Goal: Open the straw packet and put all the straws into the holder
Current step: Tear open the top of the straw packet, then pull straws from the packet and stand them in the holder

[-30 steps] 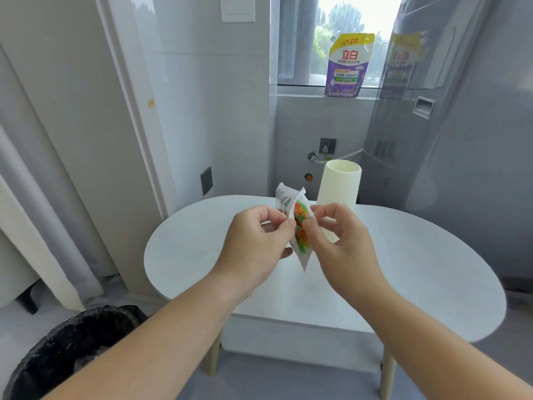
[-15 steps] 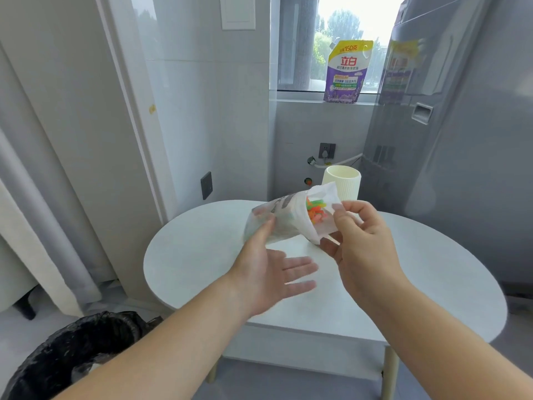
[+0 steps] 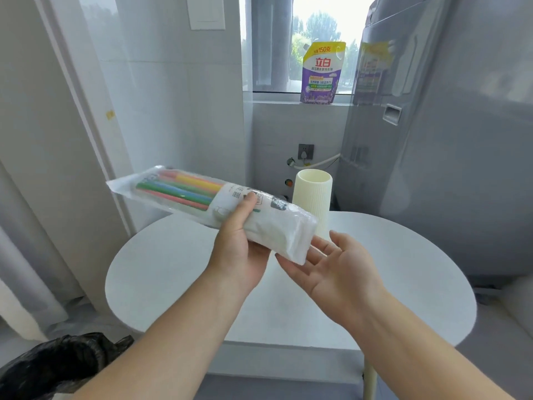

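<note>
Round white worktop [image 3: 161, 272], cream holder [image 3: 313, 194] upright at back. Left grip [image 3: 239, 243] wraps straw packet [image 3: 178, 189] mid-body, aloft; right grip [image 3: 340, 272] spread, palm up under near end. Best: steady that end, aim opening into holder.

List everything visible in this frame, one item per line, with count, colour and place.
packet: one, clear and white plastic, held in the air above the table
straws: several, red, yellow, green and blue, inside the packet
holder: one, cream, ribbed, upright on the far side of the table
table: one, white, round, in the centre
pouch: one, purple and yellow, on the window sill
appliance: one, grey, at the right
bin bag: one, black, lower left
left hand: one, grips the packet's middle
right hand: one, palm up, under the packet's near end
</note>
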Demonstrator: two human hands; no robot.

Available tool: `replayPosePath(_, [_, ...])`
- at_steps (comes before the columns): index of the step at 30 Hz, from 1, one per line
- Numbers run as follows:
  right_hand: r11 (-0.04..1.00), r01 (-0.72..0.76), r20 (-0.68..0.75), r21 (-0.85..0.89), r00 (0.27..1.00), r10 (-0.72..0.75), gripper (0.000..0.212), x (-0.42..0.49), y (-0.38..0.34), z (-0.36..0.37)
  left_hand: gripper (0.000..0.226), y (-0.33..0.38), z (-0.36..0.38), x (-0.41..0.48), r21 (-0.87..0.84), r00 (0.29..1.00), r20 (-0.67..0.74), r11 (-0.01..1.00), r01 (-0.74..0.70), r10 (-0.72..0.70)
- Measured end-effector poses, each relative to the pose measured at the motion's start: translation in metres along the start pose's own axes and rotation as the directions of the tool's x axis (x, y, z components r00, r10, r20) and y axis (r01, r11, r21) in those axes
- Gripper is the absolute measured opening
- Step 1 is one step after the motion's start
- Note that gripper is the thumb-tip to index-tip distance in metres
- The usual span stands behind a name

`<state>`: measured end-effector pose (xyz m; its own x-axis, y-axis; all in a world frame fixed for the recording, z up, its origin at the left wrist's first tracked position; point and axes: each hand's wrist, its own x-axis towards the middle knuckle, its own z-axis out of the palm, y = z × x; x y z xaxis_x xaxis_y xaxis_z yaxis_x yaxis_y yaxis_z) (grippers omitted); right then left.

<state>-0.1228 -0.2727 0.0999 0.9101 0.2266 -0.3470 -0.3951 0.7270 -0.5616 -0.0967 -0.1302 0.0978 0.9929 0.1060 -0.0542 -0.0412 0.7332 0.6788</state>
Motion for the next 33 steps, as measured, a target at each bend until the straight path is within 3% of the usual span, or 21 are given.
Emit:
replayPosePath(3, [1.0,-0.007,-0.058,0.026,0.998,0.009,0.046,0.009,0.003,-0.001,0.04,-0.005,0.004,0.0,0.203,0.993,0.026,0.972,-0.122,0.119])
replayPosePath(6, [1.0,0.013,-0.1,0.013,0.995,-0.012,0.04,0.016,0.009,0.002,0.052,-0.009,0.011,-0.007,0.422,0.963,0.117,0.866,-0.268,0.241])
replayPosePath(9, [0.997,0.005,-0.152,0.072,0.988,0.006,0.045,0.023,0.011,0.001,0.053,-0.009,0.013,-0.01,0.515,0.932,0.216,0.776,-0.363,0.292])
replayPosePath(14, [0.997,0.011,-0.173,0.08,0.985,0.003,0.045,0.034,0.009,-0.007,0.059,-0.004,0.008,-0.008,0.507,0.951,0.216,0.807,-0.304,0.222])
replayPosePath(18, [0.996,0.086,-0.172,0.035,0.982,-0.079,0.034,0.034,0.002,-0.003,0.041,0.007,-0.003,-0.007,0.465,0.99,0.12,0.876,-0.126,0.078])
replayPosePath(21, [0.98,0.112,-0.13,-0.166,0.982,-0.134,0.028,0.031,-0.001,0.001,0.036,0.014,-0.014,-0.004,0.301,1.0,0.012,0.953,0.019,-0.024])
replayPosePath(23, [0.908,0.143,-0.077,-0.393,0.979,-0.188,0.029,0.028,-0.004,0.001,0.027,0.016,-0.02,-0.003,0.198,0.997,-0.025,0.977,0.075,-0.072])
replayPosePath(26, [0.718,0.25,0.009,-0.649,0.947,-0.322,0.023,0.023,-0.011,-0.001,0.015,0.017,-0.027,-0.003,0.091,0.992,-0.08,0.99,0.104,-0.097])
replayPosePath(28, [0.653,0.309,0.08,-0.691,0.931,-0.356,0.018,0.021,-0.016,-0.001,0.016,0.017,-0.031,-0.004,0.061,0.989,-0.101,0.992,0.114,-0.108])
replayPosePath(33, [0.637,0.318,0.112,-0.703,0.933,-0.342,0.009,0.024,-0.018,0.001,0.026,0.014,-0.033,-0.007,0.055,0.989,-0.086,0.991,0.125,-0.12])
